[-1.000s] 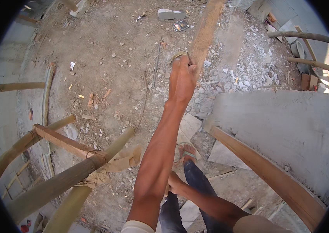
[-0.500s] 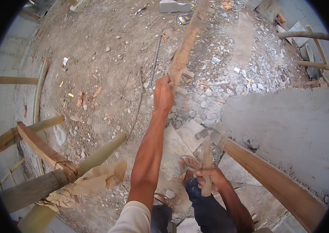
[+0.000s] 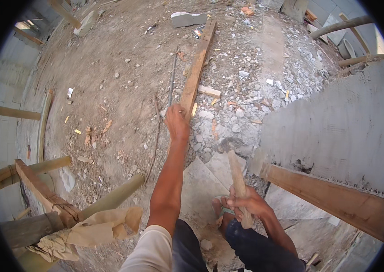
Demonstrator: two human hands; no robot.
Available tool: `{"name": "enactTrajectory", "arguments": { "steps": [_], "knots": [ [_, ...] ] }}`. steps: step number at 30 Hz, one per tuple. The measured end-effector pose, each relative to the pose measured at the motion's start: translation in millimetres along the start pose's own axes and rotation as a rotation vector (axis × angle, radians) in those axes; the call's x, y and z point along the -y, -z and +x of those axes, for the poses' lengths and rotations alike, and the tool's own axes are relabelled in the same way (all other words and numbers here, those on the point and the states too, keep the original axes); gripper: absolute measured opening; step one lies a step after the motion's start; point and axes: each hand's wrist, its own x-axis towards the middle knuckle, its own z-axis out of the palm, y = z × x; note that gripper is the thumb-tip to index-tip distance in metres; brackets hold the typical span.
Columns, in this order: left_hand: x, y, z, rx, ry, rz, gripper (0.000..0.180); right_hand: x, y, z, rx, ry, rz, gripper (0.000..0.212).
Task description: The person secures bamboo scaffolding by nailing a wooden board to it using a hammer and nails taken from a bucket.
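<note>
A long wooden plank (image 3: pixel 197 68) stretches away from me over the rubble, and my left hand (image 3: pixel 177 123) is closed around its near part. Something small and dark, perhaps a nail, shows by those fingers, too small to name surely. My right hand (image 3: pixel 251 201) grips a hammer by its pale wooden handle (image 3: pixel 237 170), low down near my knee. The hammer's metal head (image 3: pixel 232 145) points up and away, smeared by motion, above broken tile slabs (image 3: pixel 205 174) beside my sandalled foot.
To the right stands a grey wall panel (image 3: pixel 332 131) with a timber beam (image 3: pixel 328 195) along its lower edge. Bound posts (image 3: pixel 47 190) and torn brown paper (image 3: pixel 106 226) are at lower left. A metal rod (image 3: pixel 172 79), a wood offcut (image 3: pixel 209 92) and a concrete block (image 3: pixel 189 19) lie ahead.
The plank looks lower and smaller, its far end now in view. My left hand has come slightly nearer and left with it. The hammer has tilted, its head shifting slightly left and away.
</note>
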Motion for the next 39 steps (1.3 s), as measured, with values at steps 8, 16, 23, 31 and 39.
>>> {"name": "enactTrajectory", "arguments": {
  "steps": [8,16,23,31,39],
  "knots": [
    [36,-4,15,-0.064,-0.046,-0.154,0.021,13,-18,16,0.03,0.179,-0.177,0.034],
    [18,-1,16,-0.114,-0.069,-0.127,0.025,19,-23,55,-0.522,0.367,-0.57,0.041],
    [31,7,15,-0.046,-0.029,-0.145,0.025,96,-81,49,-0.448,0.843,-0.819,0.033],
    [20,-1,15,-0.043,-0.011,-0.207,0.022,112,-75,120,-0.483,0.647,-1.045,0.037],
    [43,14,10,-0.002,0.028,-0.166,0.045,141,-118,70,-0.43,0.825,-0.786,0.035]
  ]
}}
